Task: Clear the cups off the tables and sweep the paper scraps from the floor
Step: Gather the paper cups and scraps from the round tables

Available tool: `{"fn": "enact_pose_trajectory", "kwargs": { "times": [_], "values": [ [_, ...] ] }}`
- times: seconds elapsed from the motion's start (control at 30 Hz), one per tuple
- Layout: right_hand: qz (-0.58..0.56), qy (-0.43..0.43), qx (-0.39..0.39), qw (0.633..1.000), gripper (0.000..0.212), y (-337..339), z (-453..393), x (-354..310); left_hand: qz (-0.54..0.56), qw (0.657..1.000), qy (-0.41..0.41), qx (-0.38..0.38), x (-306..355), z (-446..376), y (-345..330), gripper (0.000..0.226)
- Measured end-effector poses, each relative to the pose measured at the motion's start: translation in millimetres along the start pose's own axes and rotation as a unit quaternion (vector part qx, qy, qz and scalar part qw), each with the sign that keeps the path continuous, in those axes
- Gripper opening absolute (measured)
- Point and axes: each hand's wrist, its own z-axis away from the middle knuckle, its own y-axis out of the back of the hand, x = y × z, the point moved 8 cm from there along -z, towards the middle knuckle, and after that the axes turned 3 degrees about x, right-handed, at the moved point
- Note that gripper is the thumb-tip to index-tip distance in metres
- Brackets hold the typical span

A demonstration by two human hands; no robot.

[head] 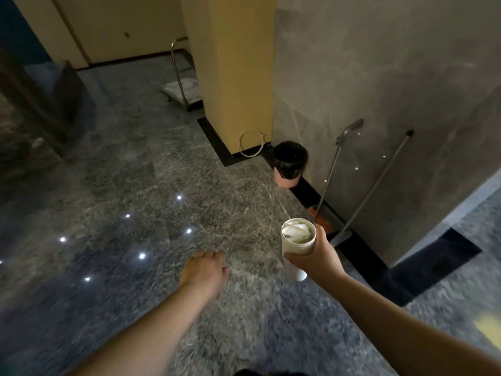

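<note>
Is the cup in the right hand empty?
No. The cup held by the right hand has crumpled white paper showing inside its rim.

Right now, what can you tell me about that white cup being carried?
The white cup looks like paper, tall and lidless, possibly a nested stack. Crumpled white paper fills its open mouth. It is upright, held above the grey stone floor by the right hand, whose fingers wrap its side. Nothing else touches it.
</note>
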Motion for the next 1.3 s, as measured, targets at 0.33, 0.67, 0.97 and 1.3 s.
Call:
{"fn": "enact_pose_trajectory", "kwargs": {
  "times": [0.33,0.67,0.97,1.3],
  "values": [
    [0.002,-0.017,-0.001,1.000,0.068,-45,-163,-33,0.000,1.000,-0.022,-0.015,-35,-162,14,0.042],
    [-0.031,-0.037,0.037,0.998,0.067,-93,-323,-91,-0.003,0.994,-0.110,0.013,-74,-361,57,0.045],
    [-0.037,-0.052,0.058,0.996,0.074,-102,-439,-98,0.004,0.986,-0.165,-0.010,-65,-499,69,0.045],
    [-0.051,-0.021,0.040,0.998,0.080,-107,-632,-123,0.001,0.992,-0.123,-0.008,-72,-669,107,0.045]
  ]
}}
